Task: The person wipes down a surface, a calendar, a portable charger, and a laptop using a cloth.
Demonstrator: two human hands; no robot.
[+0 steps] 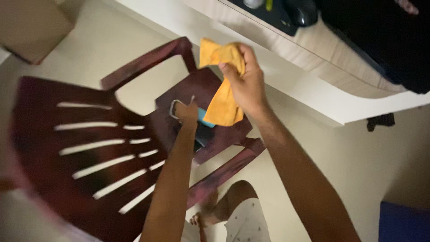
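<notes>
Two bare hands are at work over one dark red plastic chair (89, 148). The right hand (244, 83) is raised and closed in a fist around one orange cloth (222, 92); a bunched end of the cloth sticks out above the fingers and the longer part hangs down below the palm, toward the chair seat. The left hand (187, 112) is lower and just to the left of the hanging cloth. It reaches down to the seat, where one thin pale loop (172, 110), perhaps a cord or handle, shows beside it. The view is blurred there, so I cannot tell whether the fingers of this hand are curled on anything or merely resting. One small blue-green object (207, 122) lies on the seat right under the cloth's lower edge, between the two hands; its kind is unclear.

The chair has one slatted back, below and left of the left hand, and two armrests, one above the hands and one beneath them. Beyond the right hand runs one white surface (313, 96) with a pale wooden top, carrying one dark tray-like thing (273, 15) and one black rounded object (302, 12). One brown box (31, 27) sits on the floor far off to the left. The person's legs in pale spotted cloth (244, 222) show below both arms.
</notes>
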